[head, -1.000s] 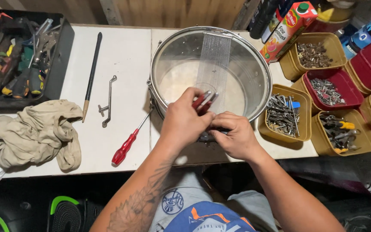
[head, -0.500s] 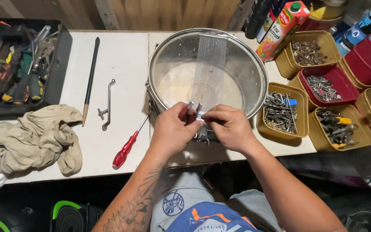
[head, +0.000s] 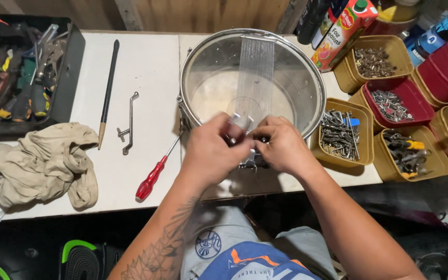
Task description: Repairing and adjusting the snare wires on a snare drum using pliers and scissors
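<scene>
A metal drum [head: 189, 78] lies on the white table with a band of thin snare wires [head: 255, 72] stretched across its pale head. My left hand [head: 211, 150] and my right hand [head: 281, 145] meet at the drum's near rim. The fingertips of both pinch the near end of the wire band, where a small shiny end piece shows between them. A metal fitting on the drum's near side is mostly hidden under my hands. My forearms reach up from the bottom of the view.
A red-handled screwdriver [head: 151, 179] lies left of the drum, beside a bent metal rod [head: 128, 124] and a long black stick [head: 107, 93]. Farther left are a beige cloth [head: 37, 166] and a black tool tray [head: 22, 72]. Yellow bins [head: 340, 135] and a red bin [head: 390, 103] of hardware and a juice carton [head: 340, 31] stand at the right.
Both hands stayed at the drum's near rim. The small piece my left fingers held up a second ago has come down between the two hands, which have closed together.
</scene>
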